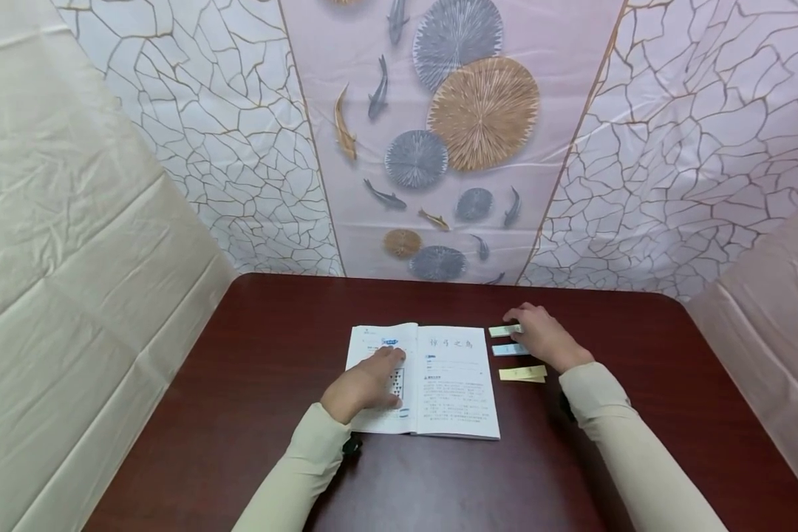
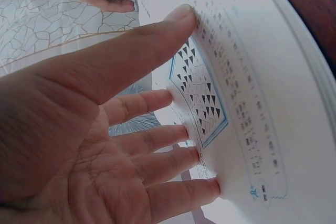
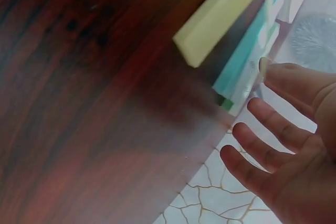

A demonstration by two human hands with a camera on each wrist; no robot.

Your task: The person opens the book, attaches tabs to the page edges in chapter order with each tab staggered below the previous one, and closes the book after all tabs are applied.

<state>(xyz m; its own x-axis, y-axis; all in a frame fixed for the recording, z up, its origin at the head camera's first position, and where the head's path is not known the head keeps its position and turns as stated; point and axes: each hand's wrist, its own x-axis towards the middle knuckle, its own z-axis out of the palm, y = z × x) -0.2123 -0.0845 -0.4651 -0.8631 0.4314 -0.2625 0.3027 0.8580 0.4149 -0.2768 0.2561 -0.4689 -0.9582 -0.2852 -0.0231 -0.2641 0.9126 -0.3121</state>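
On the tabletop (image 1: 279,340), brace the book (image 1: 459,391) with your spread, empty left hand (image 1: 367,382); pinch the green strip (image 1: 502,331) lightly, right hand (image 1: 546,338) loose, hold unclear.

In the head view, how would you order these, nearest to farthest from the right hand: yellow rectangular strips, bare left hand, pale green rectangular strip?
1. Pale green rectangular strip: partly covered by the right hand.
2. Yellow rectangular strips: below that hand in view.
3. Bare left hand: farthest left, on the open book.
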